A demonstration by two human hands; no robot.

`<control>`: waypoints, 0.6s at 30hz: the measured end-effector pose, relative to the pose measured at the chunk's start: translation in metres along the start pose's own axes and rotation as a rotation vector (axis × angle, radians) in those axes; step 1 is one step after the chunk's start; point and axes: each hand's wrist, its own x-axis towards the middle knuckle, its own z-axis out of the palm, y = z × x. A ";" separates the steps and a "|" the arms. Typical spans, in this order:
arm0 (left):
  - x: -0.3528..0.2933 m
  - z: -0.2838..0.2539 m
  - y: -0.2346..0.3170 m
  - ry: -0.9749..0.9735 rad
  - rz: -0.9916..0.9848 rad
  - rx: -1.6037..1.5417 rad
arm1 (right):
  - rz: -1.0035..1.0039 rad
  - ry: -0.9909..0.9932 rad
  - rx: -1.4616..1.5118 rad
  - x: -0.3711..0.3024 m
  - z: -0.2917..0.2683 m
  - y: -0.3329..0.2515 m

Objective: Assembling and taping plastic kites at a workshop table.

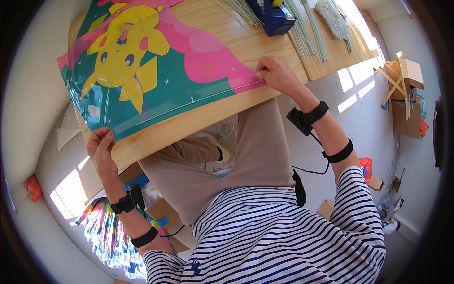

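A colourful plastic kite sheet (156,66) with a yellow cartoon animal on teal and pink lies flat on a wooden table (198,120). A thin pale rod (189,103) runs along the sheet's near edge. My left hand (100,147) pinches the sheet's left corner at the table's edge. At the other end my right hand (275,73) presses the sheet's right tip and the rod's end against the tabletop. Both wrists carry black straps with small devices.
A blue tape dispenser (274,16) and several thin green rods (307,33) lie at the far side of the table. Cardboard boxes (406,94) stand on the floor to the right. A pile of colourful sheets (111,232) lies on the floor at lower left.
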 end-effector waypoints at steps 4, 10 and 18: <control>0.000 0.000 -0.001 -0.006 -0.002 0.001 | -0.010 0.017 0.008 0.002 0.002 0.002; 0.000 0.011 -0.002 -0.003 -0.007 -0.045 | -0.094 0.040 -0.042 -0.001 -0.011 0.003; 0.004 0.032 -0.024 -0.008 -0.022 0.071 | -0.006 -0.059 -0.109 -0.009 -0.014 0.009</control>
